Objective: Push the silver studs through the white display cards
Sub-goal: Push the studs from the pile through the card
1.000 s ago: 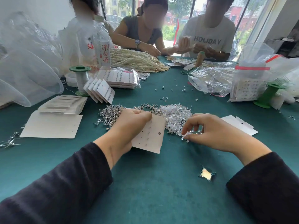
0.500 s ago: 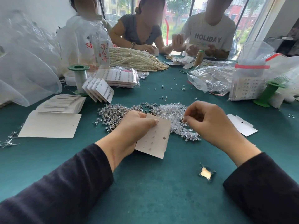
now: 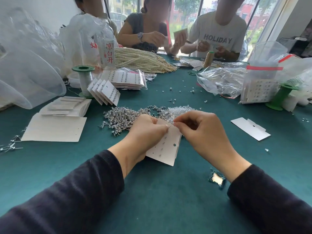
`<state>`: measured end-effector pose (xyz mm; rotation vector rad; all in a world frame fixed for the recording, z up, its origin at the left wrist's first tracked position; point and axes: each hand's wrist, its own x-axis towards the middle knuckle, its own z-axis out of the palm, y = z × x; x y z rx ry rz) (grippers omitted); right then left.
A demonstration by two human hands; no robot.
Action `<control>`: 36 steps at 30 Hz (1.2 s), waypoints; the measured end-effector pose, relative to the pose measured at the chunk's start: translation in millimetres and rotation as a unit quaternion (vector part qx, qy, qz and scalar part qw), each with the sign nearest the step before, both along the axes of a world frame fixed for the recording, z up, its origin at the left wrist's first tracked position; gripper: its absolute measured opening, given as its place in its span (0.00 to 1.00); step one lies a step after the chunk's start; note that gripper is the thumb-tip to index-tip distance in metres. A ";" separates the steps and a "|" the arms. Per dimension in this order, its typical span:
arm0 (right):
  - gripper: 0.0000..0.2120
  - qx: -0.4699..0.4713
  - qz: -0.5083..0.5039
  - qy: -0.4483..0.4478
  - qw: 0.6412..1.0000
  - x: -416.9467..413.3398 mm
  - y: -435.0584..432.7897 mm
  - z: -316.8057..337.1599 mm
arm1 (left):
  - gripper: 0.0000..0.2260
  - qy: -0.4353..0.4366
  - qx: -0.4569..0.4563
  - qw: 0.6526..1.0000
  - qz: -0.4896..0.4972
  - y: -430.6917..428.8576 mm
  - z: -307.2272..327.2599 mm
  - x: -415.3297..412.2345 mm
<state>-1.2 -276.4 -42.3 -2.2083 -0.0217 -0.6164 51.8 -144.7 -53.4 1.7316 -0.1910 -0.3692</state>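
Step in hand: seating one stud in the white display card point(image 3: 166, 150), centre of the frame, held just above the green table point(image 3: 152, 200).

The left hand point(image 3: 145, 132) grips the card by its left edge, thumb pressed on the face. The fingers behind it are hidden. The right hand point(image 3: 202, 132) has thumb and forefinger pressed together, pinching a silver stud point(image 3: 170, 126) at the card's upper part, its thin post pointing toward the left thumb. The other right fingers are curled in.

Judgement: the post should meet a punched hole square on. The left thumb should brace the card close beside that hole so the card does not bow. Whether the tip has entered a hole cannot be told. Several holes lower on the card look unfilled.

Surroundings: the stud pile point(image 3: 121, 117) lies just above the hands, with clear backs point(image 3: 180, 109) to its right. Blank cards point(image 3: 54, 127) lie at mid left, a loose card point(image 3: 249, 128) at mid right and filled cards point(image 3: 106, 92) fan out above the pile. A tear in the cloth point(image 3: 217, 179) lies below the right wrist.

Obstruction: none is seen between the hands, though the left thumb sits close to the post's point.
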 end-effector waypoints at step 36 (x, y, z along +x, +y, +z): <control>0.06 0.077 0.041 0.021 0.996 7.2 4.2 -16.4 | 0.05 -0.025 0.005 0.999 -0.038 0.4 -1.3 -0.7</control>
